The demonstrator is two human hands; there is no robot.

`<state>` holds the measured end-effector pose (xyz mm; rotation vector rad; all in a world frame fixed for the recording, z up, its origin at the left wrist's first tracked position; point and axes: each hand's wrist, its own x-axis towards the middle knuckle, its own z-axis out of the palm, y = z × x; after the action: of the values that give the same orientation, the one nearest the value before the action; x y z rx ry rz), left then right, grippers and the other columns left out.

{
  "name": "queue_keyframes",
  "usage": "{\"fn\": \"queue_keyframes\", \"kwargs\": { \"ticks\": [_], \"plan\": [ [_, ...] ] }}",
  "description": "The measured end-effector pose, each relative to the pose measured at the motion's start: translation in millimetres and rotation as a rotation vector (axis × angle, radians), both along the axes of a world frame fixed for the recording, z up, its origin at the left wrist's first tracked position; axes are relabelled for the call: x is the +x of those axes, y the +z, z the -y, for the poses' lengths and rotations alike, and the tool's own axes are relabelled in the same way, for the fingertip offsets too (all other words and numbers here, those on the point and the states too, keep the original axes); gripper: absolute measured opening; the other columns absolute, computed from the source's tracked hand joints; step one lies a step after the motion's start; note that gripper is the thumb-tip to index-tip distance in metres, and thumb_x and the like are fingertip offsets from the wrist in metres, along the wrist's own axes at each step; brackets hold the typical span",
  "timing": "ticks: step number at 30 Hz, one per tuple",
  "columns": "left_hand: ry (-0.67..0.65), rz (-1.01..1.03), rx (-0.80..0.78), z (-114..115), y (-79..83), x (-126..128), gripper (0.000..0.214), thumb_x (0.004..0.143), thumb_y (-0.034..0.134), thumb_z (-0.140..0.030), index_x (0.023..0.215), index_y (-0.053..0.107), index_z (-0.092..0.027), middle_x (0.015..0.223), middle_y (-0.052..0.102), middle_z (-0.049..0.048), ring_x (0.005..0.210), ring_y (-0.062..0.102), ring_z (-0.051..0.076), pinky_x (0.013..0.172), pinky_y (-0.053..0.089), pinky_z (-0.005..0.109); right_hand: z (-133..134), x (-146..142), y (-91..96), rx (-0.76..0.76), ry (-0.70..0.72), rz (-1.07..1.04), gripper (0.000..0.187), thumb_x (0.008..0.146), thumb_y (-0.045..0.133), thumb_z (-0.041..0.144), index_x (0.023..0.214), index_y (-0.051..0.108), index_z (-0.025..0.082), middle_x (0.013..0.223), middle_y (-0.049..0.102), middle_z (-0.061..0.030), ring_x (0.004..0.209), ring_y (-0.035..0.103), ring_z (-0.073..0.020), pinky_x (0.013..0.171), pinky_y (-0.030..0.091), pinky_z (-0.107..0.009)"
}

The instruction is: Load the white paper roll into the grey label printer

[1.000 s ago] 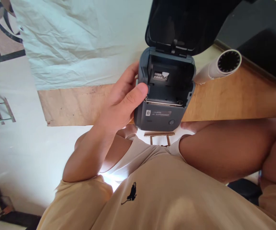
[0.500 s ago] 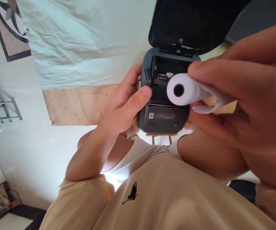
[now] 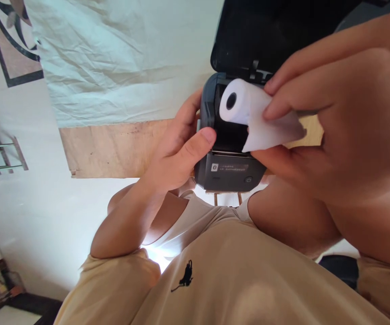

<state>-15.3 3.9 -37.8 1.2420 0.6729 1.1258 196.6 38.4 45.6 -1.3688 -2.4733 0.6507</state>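
Observation:
A small dark label printer [image 3: 230, 171] is held over my lap with its black lid [image 3: 249, 40] swung up and back. My left hand [image 3: 184, 149] grips the printer's left side, thumb over the edge of the paper bay. A white paper roll [image 3: 238, 101] with a black core lies tilted at the bay's opening, its round end facing left. From the roll a loose flap of paper hangs down toward the printer's front edge. My right hand [image 3: 316, 108] pinches the roll and flap from the right, its fingers covering the roll's far end.
Behind the printer, a crumpled pale cloth [image 3: 130, 63] covers part of a wooden table, whose bare edge [image 3: 113, 149] shows. A green-railed rack or stool [image 3: 2, 155] stands on the pale floor at left. My lap is just below the printer.
My right hand has brought the paper roll left and slightly up, into the printer's opening. The loose flap now spreads over the bay's right part. My left hand keeps its hold.

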Motion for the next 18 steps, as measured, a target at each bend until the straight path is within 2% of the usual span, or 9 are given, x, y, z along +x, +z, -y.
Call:
{"fn": "queue_keyframes", "kwargs": {
  "ticks": [2, 4, 6, 9, 10, 12, 13, 15, 18],
  "plan": [
    [-0.014, 0.005, 0.004, -0.2, -2.3, 1.1, 0.051, 0.09, 0.042, -0.048, 0.135, 0.045, -0.023, 0.116, 0.062, 0.0058, 0.114, 0.062, 0.024, 0.082, 0.056, 0.033, 12.7, -7.2, 0.4, 0.001, -0.147, 0.056, 0.039, 0.085, 0.046, 0.054, 0.08, 0.057, 0.017, 0.11, 0.054, 0.008, 0.099, 0.05, 0.0012, 0.085, 0.037, -0.019],
    [0.007, 0.002, -0.02, 0.4, 0.4, 2.6, 0.049, 0.091, 0.04, -0.046, 0.134, 0.046, -0.023, 0.113, 0.063, 0.0055, 0.112, 0.063, 0.023, 0.081, 0.055, 0.032, 24.2, -11.3, -2.0, 0.051, -0.217, 0.08, 0.025, 0.086, 0.046, 0.043, 0.084, 0.059, 0.022, 0.112, 0.053, 0.0133, 0.099, 0.05, 0.0013, 0.088, 0.035, -0.022],
    [0.04, -0.026, -0.039, 1.1, 5.1, 3.3, 0.048, 0.091, 0.04, -0.045, 0.132, 0.049, -0.021, 0.112, 0.062, 0.0058, 0.112, 0.062, 0.023, 0.081, 0.054, 0.031, 30.1, -12.0, -6.8, 0.223, -0.177, 0.06, 0.022, 0.086, 0.045, 0.041, 0.085, 0.06, 0.026, 0.114, 0.052, 0.0168, 0.098, 0.051, 0.0018, 0.087, 0.033, -0.023],
    [0.037, -0.049, -0.04, 2.4, 15.2, 2.7, 0.05, 0.088, 0.047, -0.048, 0.129, 0.052, -0.019, 0.114, 0.063, 0.0064, 0.113, 0.061, 0.024, 0.086, 0.053, 0.032, 29.4, -10.9, -13.7, 0.427, -0.112, -0.06, 0.028, 0.082, 0.052, 0.045, 0.069, 0.058, 0.02, 0.099, 0.057, 0.0159, 0.097, 0.054, -0.0003, 0.084, 0.034, -0.023],
    [0.052, -0.047, -0.071, 3.3, 19.9, 2.7, 0.052, 0.087, 0.051, -0.05, 0.129, 0.052, -0.019, 0.115, 0.063, 0.0063, 0.114, 0.06, 0.023, 0.091, 0.052, 0.032, 28.2, -10.9, -14.9, 0.449, -0.091, -0.101, 0.029, 0.079, 0.056, 0.045, 0.064, 0.057, 0.019, 0.092, 0.058, 0.0156, 0.095, 0.054, -0.001, 0.081, 0.034, -0.023],
    [0.08, -0.092, -0.26, 6.1, 31.1, 3.4, 0.061, 0.081, 0.062, -0.049, 0.13, 0.051, -0.014, 0.121, 0.06, 0.0081, 0.119, 0.056, 0.022, 0.105, 0.046, 0.031, 26.3, -11.5, -16.0, 0.474, -0.037, -0.147, 0.024, 0.075, 0.06, 0.04, 0.062, 0.058, 0.02, 0.084, 0.057, 0.0166, 0.092, 0.053, -0.0018, 0.077, 0.032, -0.023],
    [0.086, -0.079, -0.315, 7.7, 36.8, 4.1, 0.068, 0.077, 0.067, -0.05, 0.131, 0.049, -0.013, 0.123, 0.06, 0.0083, 0.117, 0.057, 0.021, 0.103, 0.047, 0.029, 25.9, -11.6, -16.3, 0.489, 0.001, -0.157, 0.02, 0.076, 0.06, 0.037, 0.063, 0.059, 0.022, 0.085, 0.057, 0.0179, 0.092, 0.053, -0.0017, 0.076, 0.03, -0.024],
    [0.05, -0.035, -0.342, 10.2, 44.7, 5.7, 0.072, 0.072, 0.073, -0.048, 0.131, 0.046, -0.018, 0.12, 0.06, 0.0061, 0.101, 0.061, 0.018, 0.085, 0.053, 0.027, 26.0, -10.1, -17.6, 0.515, 0.087, -0.153, 0.018, 0.078, 0.059, 0.04, 0.071, 0.062, 0.023, 0.09, 0.057, 0.0185, 0.096, 0.054, -0.0029, 0.075, 0.03, -0.025],
    [0.01, -0.065, -0.216, 9.2, 40.8, 5.7, 0.063, 0.074, 0.074, -0.034, 0.129, 0.045, -0.025, 0.112, 0.059, 0.0018, 0.082, 0.06, 0.011, 0.068, 0.052, 0.023, 26.8, -0.1, -21.3, 0.506, 0.175, -0.198, 0.039, 0.078, 0.055, 0.06, 0.082, 0.063, 0.022, 0.097, 0.057, 0.0143, 0.104, 0.054, -0.0071, 0.079, 0.033, -0.028]
  ]
}}
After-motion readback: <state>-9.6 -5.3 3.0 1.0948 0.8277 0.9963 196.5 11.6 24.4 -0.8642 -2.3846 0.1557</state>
